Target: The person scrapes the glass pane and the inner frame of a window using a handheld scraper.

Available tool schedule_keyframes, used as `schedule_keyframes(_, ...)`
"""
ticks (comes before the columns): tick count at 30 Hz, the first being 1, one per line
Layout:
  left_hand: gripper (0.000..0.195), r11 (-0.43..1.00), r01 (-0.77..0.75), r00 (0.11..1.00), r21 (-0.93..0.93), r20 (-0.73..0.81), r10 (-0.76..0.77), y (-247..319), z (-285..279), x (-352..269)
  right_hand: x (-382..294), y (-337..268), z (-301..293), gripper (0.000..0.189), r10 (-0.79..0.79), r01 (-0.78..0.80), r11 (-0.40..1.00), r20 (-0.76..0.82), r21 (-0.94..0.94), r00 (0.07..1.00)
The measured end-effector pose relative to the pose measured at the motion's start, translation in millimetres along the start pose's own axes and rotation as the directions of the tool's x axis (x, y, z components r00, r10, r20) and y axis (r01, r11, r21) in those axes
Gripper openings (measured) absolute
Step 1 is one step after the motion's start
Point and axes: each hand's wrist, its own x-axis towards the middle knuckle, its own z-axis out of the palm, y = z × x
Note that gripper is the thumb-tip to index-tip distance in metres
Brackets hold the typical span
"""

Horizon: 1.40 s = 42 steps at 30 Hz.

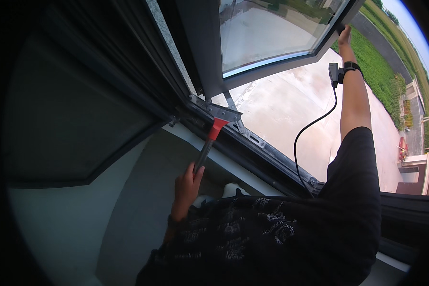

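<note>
My left hand grips the dark handle of a long-handled scraper with a red neck and a wide metal blade holder. In view, the scraper's head overlaps the lower corner of the window frame, near a metal friction stay; whether they touch I cannot tell. Far to the right, my right hand is on the outer edge of an outward-opened casement window sash, by a dark handle partly hidden by the fingers. The sash has a grey frame and a clear glass pane.
A dark curtain or screen panel hangs at the left. The window frame's sill track runs diagonally before me. A black cable hangs from a device on my right wrist. Outside lie pale paving and grass.
</note>
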Motion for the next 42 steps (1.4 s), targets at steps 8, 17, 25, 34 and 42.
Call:
schedule_keyframes(8, 0.035, 0.987, -0.135, 0.989, -0.091, 0.051, 0.140, 3, 14, 37, -65, -8, -75, 0.069, 0.046, -0.034, 0.996, -0.147, 0.085, 0.988)
schedule_keyframes(17, 0.034, 0.969, -0.139, 0.981, -0.205, 0.103, 0.163, 15, 29, 55, -173, -33, -97, 0.081, 0.066, -0.174, 0.910, -0.283, -0.377, 0.957)
schedule_keyframes(25, 0.037, 0.897, -0.022, 0.987, -0.442, 0.136, 0.091, 27, 59, 47, -394, -93, -27, 0.035, -0.020, 0.175, 0.954, 0.532, -0.242, 0.846)
schedule_keyframes(34, 0.039, 0.782, 0.039, 0.987, -0.622, 0.145, 0.067, 56, 90, 43, -432, -89, 10, 0.051, 0.183, 0.062, 0.968, 0.855, -0.242, 0.485)
schedule_keyframes(42, 0.039, 0.861, 0.007, 1.000, -0.508, 0.020, 0.004, 41, 112, 51, -429, -82, 20, 0.035, 0.085, -0.039, 0.996, 0.894, -0.075, 0.439)
